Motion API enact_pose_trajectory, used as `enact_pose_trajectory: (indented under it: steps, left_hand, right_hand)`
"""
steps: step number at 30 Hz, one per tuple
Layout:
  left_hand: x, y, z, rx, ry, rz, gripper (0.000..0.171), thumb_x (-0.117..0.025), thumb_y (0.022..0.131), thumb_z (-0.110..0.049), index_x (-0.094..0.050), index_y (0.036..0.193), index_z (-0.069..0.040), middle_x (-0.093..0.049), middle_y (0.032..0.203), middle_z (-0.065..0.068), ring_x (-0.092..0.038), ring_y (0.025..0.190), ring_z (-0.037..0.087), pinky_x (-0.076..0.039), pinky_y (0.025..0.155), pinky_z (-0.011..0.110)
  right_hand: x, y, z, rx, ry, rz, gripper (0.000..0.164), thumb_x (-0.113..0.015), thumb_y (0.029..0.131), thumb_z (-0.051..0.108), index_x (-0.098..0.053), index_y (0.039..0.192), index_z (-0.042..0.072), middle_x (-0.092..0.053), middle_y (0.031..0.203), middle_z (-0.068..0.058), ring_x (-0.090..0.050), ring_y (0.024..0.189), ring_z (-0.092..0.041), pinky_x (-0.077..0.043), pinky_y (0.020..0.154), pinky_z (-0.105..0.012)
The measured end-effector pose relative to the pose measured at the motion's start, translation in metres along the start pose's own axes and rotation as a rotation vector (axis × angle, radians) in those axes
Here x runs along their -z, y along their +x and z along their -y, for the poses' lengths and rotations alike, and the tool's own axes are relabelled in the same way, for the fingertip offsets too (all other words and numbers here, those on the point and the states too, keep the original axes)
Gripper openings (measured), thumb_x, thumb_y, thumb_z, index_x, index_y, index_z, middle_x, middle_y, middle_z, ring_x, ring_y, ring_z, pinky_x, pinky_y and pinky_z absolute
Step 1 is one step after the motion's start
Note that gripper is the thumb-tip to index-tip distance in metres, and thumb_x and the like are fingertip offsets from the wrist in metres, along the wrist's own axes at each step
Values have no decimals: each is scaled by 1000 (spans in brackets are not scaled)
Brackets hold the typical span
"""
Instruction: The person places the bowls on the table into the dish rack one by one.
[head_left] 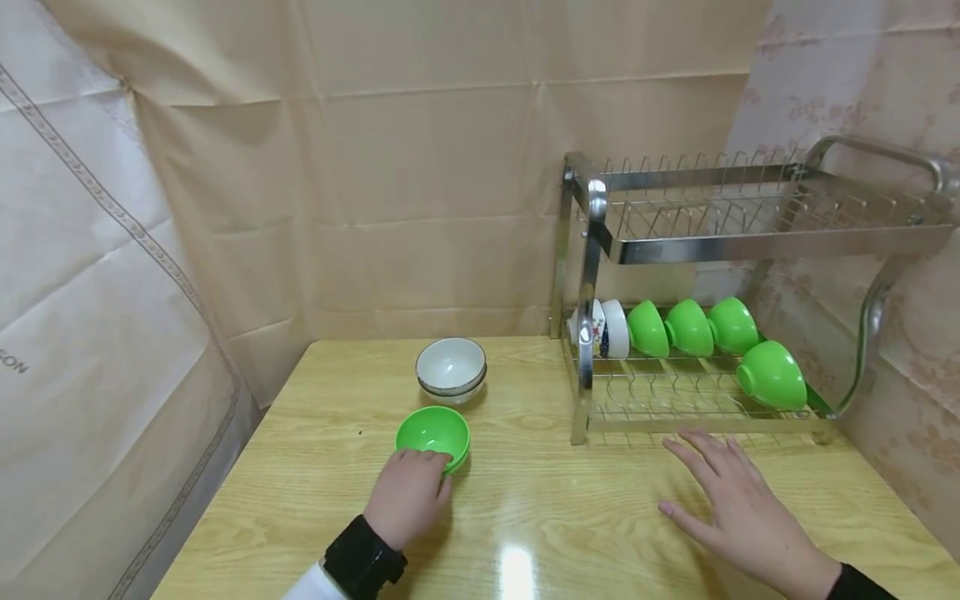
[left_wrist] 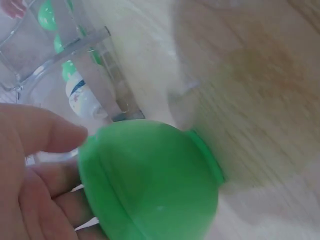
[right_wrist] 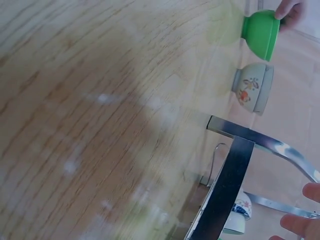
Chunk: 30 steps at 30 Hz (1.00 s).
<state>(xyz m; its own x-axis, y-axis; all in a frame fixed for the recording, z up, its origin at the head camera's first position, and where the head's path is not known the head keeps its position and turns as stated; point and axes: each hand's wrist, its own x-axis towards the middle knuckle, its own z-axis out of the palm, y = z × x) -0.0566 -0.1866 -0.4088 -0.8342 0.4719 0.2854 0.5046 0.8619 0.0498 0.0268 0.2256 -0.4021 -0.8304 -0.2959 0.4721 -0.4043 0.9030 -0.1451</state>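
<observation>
Two nested green bowls (head_left: 431, 429) stand upright on the table, near its middle in the head view. My left hand (head_left: 408, 498) pinches their near rim; in the left wrist view the thumb lies on one side of the green bowl (left_wrist: 155, 175) and the fingers on the other. Just behind them sits a stack of two white bowls (head_left: 451, 367) with dark rims, flowered outside in the right wrist view. Over at the right, my right hand (head_left: 738, 517) hovers above the table with fingers spread, holding nothing, in front of the dish rack (head_left: 750, 246).
On the rack's lower tier, several green bowls (head_left: 688, 328) and white bowls (head_left: 617, 329) stand on edge in a row. One green bowl (head_left: 774, 377) leans nearer the front right. Cloth-covered walls (head_left: 435, 200) close off the back and both sides of the wooden table (head_left: 300, 467).
</observation>
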Motion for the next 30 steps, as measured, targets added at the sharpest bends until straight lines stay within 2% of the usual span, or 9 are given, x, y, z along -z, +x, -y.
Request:
enact_pose_trajectory:
  steps: [4,8,11,18,24,30]
  left_hand:
    - [-4,0,4,-19,17,-14,5,-66,86,-11,-71,85,-13,-69,77,0,-66,72,20,-51,76,42]
    - [-4,1,5,-30,9,-41,8,-68,82,-7,-66,79,-14,-64,71,-2,-61,64,18,-47,65,36]
    - [-1,2,5,-19,-13,-30,11,-71,81,-6,-65,78,-15,-63,70,-4,-59,63,17,-44,61,34]
    - [4,6,6,4,-77,7,12,-77,81,-12,-66,81,-18,-65,75,-6,-60,67,13,-45,61,33]
    - [4,6,8,-22,-101,-60,8,-76,83,-13,-70,82,-18,-67,76,-8,-62,66,10,-48,62,32]
    - [9,6,6,-11,-117,-116,6,-76,85,-14,-74,89,-17,-71,83,-6,-66,73,13,-51,67,34]
  right_hand:
    - [-1,-1,1,10,-9,0,76,-77,83,45,-49,143,10,-47,141,-18,-43,128,-40,4,121,-35]
    - [-2,-2,1,8,-9,9,75,-76,84,45,-48,144,10,-47,141,-18,-43,128,-38,4,121,-35]
    - [-3,-4,2,5,-3,9,75,-76,84,45,-48,145,11,-47,142,-17,-43,128,-37,3,121,-34]
    - [-5,-6,3,6,-1,2,73,-75,86,43,-47,145,11,-47,143,-16,-43,129,-37,3,121,-34]
    - [-5,-8,4,-2,8,3,71,-74,87,42,-47,146,12,-46,144,-15,-42,130,-36,3,121,-34]
    - [-5,-9,4,-11,13,10,70,-73,88,42,-46,146,14,-45,145,-14,-41,131,-35,1,121,-36]
